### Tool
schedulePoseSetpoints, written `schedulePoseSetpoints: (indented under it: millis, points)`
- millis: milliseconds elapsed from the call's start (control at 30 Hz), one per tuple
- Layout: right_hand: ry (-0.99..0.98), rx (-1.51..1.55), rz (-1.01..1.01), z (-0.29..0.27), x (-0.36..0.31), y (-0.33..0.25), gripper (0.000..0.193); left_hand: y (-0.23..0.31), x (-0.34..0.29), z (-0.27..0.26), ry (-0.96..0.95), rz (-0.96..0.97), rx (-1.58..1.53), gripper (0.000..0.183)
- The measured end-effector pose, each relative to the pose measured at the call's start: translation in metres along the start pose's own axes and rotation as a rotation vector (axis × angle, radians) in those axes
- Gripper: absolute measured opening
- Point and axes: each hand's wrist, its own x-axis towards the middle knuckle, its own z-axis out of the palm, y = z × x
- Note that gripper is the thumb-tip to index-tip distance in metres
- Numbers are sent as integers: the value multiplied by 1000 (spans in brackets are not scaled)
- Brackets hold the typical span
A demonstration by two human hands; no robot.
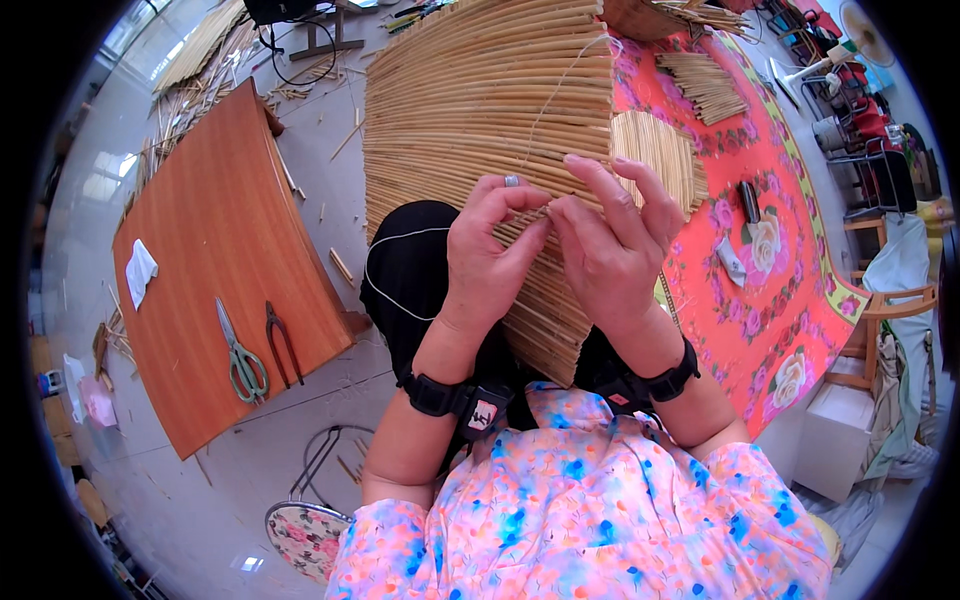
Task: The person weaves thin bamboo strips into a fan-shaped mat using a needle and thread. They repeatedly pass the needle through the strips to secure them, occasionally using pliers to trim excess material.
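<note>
Straw-coloured slender rods, laid side by side into a broad, slightly fanned mat (470, 110), spread out directly beneath and beyond the fingers, with one narrowing end running back under them toward the lap. Above it, the person's left hand (490, 250) has thumb and forefinger nipped together, and the right hand (615, 250) meets it tip to tip; its thumb side is pinched in, while the other right fingers are raised and spread apart. Between the tips is something very thin, seemingly a bit of cord; it is too small to be sure.

A pale, thin cord (548, 105) lies loose over the mat beyond the fingertips, and another pale strand (369, 268) loops across a black-clad knee to their left.

Judging by the surface, most of this mat is already put together, its rods lying in close order; the fine work at the fingertips looks unfinished, and the slack cord suggests some tying is left. How many rods remain to be added cannot be told.

Farther left of the fingers, green-handled scissors (246, 372) and dark, slim pliers (281, 345) rest on a reddish-brown wooden board (210, 270). To their right, a smaller straw-coloured rod mat (660, 150) lies over a red floral cloth (735, 340).
</note>
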Motion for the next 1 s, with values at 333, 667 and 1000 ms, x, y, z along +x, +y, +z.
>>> schedulePoseSetpoints:
  millis: [333, 667, 1000]
  points:
    - [-18, -14, 20, 0, 1, 0, 11, 6, 0, 1, 26, -35, -41, 11]
    - [-36, 36, 12, -4, -1, 0, 16, 0, -2, -2, -18, -23, -98, 13]
    - [-22, 11, -1, -3, 0, -1, 9, 0, -2, -2, 8, 5, -113, 14]
